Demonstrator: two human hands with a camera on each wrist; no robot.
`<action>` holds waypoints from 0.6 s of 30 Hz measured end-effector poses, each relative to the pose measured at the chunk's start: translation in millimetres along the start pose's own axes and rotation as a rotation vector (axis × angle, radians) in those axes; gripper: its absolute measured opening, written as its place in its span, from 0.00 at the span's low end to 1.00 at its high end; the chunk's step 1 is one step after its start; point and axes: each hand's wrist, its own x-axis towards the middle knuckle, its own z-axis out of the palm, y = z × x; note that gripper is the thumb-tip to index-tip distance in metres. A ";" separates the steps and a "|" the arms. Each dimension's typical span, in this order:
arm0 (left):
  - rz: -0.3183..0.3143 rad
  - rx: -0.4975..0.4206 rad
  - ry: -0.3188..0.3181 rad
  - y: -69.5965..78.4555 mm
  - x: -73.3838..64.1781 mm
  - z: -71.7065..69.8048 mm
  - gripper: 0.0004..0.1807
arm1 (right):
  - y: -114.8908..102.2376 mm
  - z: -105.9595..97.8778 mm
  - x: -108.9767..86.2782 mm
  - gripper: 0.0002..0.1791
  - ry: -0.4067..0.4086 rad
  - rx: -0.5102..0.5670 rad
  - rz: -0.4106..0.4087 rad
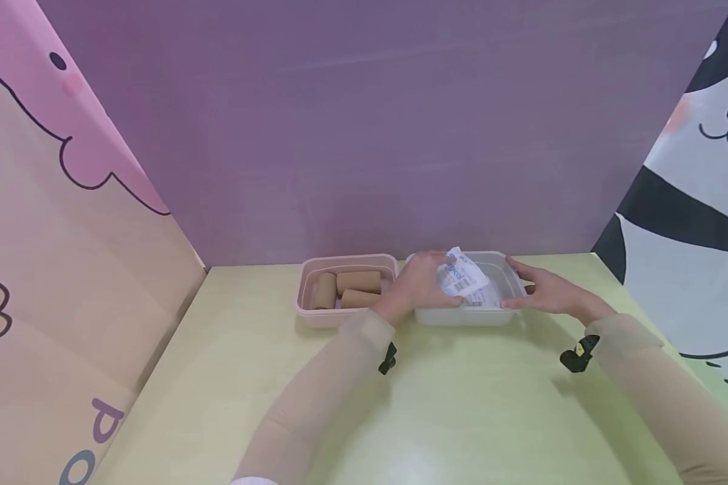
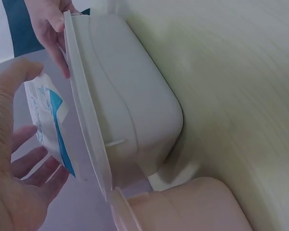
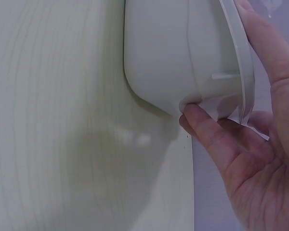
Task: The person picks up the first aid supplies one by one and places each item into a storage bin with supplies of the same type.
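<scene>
My left hand (image 1: 421, 279) pinches a small white packet with blue print (image 1: 463, 271) above the white plastic tub (image 1: 464, 316). In the left wrist view the packet (image 2: 50, 122) is between the thumb and the fingers, just outside the tub's rim. Below it in the head view, another white packet (image 1: 484, 296) lies inside the tub. My right hand (image 1: 549, 289) holds the tub's right end. In the right wrist view its fingertips press the tub's wall (image 3: 159, 57), with the thumb side along the rim.
Left of the white tub stands a pink plastic tub (image 1: 321, 322) holding 3 brown cardboard rolls (image 1: 359, 281). Both tubs are at the back of the pale wooden table (image 1: 267, 350), near the purple wall panel (image 1: 370, 135). Printed panels flank both sides.
</scene>
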 end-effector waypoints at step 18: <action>-0.103 0.108 -0.038 18.0 20.4 19.1 0.42 | 0.4 -0.6 -0.4 0.64 0.002 0.008 0.001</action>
